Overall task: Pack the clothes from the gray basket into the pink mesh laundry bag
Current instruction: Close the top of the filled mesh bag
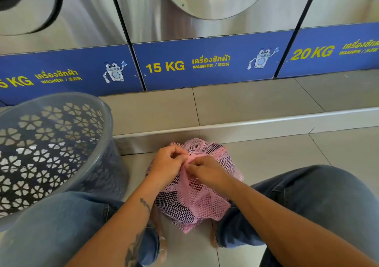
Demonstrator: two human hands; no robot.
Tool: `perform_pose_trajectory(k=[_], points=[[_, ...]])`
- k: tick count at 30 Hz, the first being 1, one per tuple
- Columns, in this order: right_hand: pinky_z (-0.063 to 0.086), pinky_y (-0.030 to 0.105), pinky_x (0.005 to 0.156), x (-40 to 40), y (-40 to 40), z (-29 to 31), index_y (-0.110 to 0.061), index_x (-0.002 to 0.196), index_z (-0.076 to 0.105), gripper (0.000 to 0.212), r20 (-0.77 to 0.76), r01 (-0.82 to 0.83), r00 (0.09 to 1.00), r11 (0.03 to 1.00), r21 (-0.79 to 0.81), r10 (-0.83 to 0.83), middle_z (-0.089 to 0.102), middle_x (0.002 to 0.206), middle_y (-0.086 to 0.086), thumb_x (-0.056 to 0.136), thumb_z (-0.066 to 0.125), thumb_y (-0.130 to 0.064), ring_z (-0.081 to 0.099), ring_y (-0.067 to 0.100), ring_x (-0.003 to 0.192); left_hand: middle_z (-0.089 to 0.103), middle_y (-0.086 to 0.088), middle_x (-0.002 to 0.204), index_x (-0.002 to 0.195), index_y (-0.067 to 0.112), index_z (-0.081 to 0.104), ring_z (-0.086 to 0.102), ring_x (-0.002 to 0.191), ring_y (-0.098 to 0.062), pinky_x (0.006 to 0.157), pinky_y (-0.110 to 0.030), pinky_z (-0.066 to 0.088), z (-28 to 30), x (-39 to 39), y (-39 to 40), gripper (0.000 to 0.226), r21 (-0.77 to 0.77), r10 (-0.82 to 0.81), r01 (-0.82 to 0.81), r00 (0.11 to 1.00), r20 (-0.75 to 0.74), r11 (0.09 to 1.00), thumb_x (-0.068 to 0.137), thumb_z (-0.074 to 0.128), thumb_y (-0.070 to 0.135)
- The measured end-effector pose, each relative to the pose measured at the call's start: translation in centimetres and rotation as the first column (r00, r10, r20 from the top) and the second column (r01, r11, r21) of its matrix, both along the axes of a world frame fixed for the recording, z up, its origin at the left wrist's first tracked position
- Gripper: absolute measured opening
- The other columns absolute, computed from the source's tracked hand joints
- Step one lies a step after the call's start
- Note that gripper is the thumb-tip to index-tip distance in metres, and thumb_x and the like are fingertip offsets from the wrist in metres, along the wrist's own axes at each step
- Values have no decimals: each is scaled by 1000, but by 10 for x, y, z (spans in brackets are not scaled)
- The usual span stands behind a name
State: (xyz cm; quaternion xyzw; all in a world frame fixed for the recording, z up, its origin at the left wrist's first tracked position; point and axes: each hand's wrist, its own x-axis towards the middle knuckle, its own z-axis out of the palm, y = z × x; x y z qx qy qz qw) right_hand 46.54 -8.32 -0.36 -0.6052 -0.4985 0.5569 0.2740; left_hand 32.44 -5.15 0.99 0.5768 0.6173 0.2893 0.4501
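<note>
The pink mesh laundry bag (196,203) sits on the tiled floor between my knees, bulging with dark clothes that show through the netting. My left hand (168,164) and my right hand (207,170) meet at the bag's top, both pinching its gathered pink edge with curled fingers. The gray basket (61,143) with flower-shaped holes stands to the left, tilted toward me. No clothes show in the part of its inside that I can see.
A row of steel washers (205,20) with blue 15 KG and 20 KG panels stands on a raised tiled step (246,123) right behind the bag. My jeans-clad knees (320,201) flank the bag on both sides.
</note>
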Motion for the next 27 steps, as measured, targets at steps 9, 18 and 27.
perform_pose_trajectory(k=[9,18,27], points=[[40,22,54,-12,-8,-4,-18,77,64,16,4,21,1000,999,24,-21,59,62,-8,91,65,-26,51,5,53,74,1,88,89,14,76,67,81,-9,69,-15,49,-2,0,2,11,-78,45,-39,996,77,996,87,70,5],[45,30,63,17,7,21,-14,71,61,23,322,-402,861,915,-43,394,57,70,2,93,60,-22,50,14,62,72,8,85,87,19,75,64,80,-3,62,-15,42,3,-1,8,10,39,204,-202,976,-74,979,88,69,12],[43,27,62,65,20,66,-23,79,57,18,574,-406,782,897,173,243,57,77,-6,97,55,-27,53,11,66,71,4,87,82,20,63,66,82,-13,71,-27,54,12,0,24,16,124,280,-282,960,30,951,94,59,10]])
